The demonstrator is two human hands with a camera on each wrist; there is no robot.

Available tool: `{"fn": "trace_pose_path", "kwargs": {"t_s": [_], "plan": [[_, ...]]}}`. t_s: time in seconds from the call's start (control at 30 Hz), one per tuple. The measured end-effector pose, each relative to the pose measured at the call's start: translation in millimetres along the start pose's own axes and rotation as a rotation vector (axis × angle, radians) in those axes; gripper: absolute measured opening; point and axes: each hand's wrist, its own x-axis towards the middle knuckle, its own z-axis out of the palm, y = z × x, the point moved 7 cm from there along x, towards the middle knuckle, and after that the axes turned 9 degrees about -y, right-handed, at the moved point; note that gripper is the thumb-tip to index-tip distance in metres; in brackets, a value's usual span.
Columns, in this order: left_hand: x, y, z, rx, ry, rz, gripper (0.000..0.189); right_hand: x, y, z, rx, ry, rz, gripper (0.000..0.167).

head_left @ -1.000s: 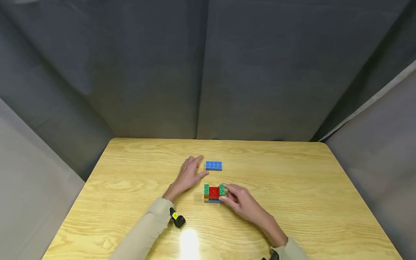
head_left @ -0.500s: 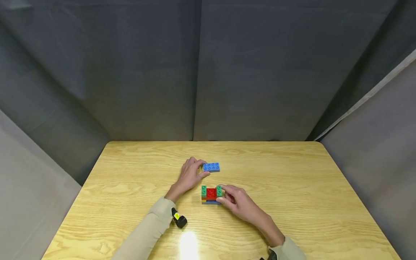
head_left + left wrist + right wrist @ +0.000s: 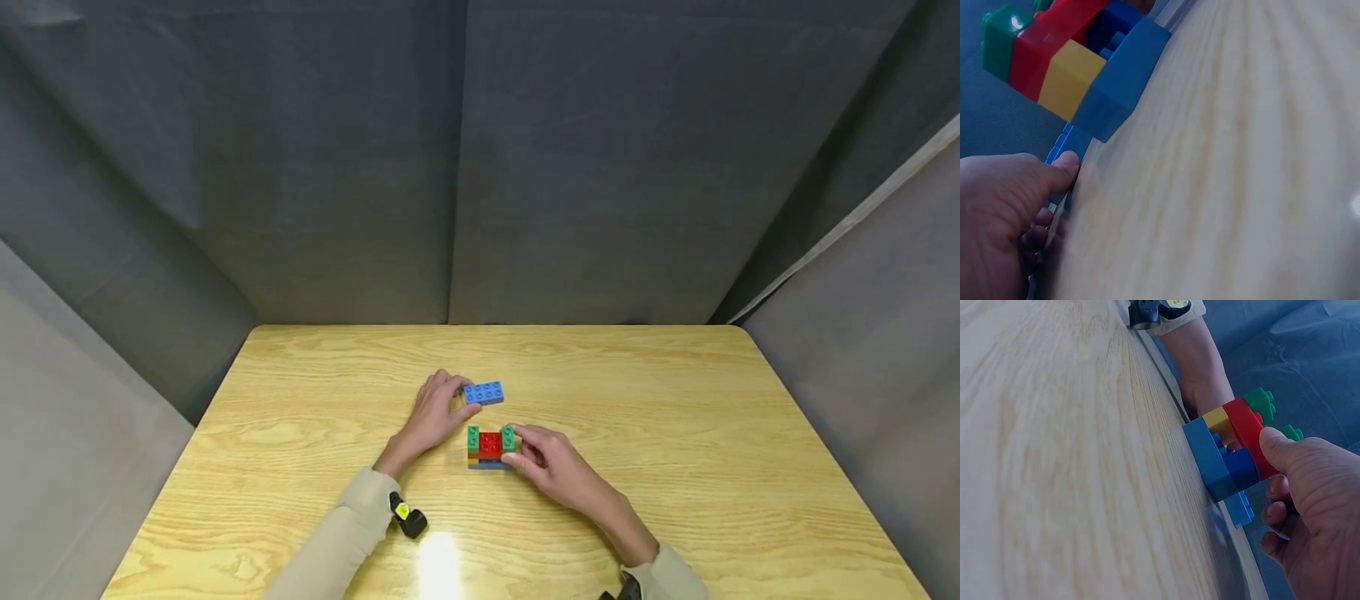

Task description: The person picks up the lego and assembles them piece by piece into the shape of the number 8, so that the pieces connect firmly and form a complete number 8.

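Note:
My left hand (image 3: 435, 412) pinches the left end of a loose eight-stud blue brick (image 3: 483, 393), thumb on the near side and index finger on the far side. The brick lies turned slightly, just behind a small stack of toy bricks. In that stack, a blue base brick (image 3: 1204, 456) carries a yellow brick (image 3: 1217, 422) and a dark blue brick (image 3: 1241, 467). Across them sits a red brick (image 3: 491, 443), with a green brick (image 3: 473, 438) on its left end and another on its right. My right hand (image 3: 558, 467) grips the stack's right side between thumb and fingers.
Everything rests on a light wood-grain table (image 3: 675, 433). Grey curtains (image 3: 600, 167) stand behind its far edge and along both sides. A black wrist camera (image 3: 408, 517) sits at the left sleeve cuff.
My left hand has closed on the loose blue brick and drawn it toward the stack, turning it a little. My right hand stays at the stack.

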Motion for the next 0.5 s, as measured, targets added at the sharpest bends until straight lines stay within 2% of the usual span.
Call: {"fn": "trace_pose_path", "kwargs": {"t_s": [0.27, 0.5], "plan": [[-13.2, -2.4, -3.1, 0.0, 0.017, 0.019, 0.044, 2.4, 1.7, -2.1, 0.0, 0.006, -0.02, 0.045], [-24.1, -2.0, -9.3, -0.018, 0.02, -0.024, 0.046, 2.9, 5.7, -2.9, -0.007, 0.001, -0.014, 0.042]]}}
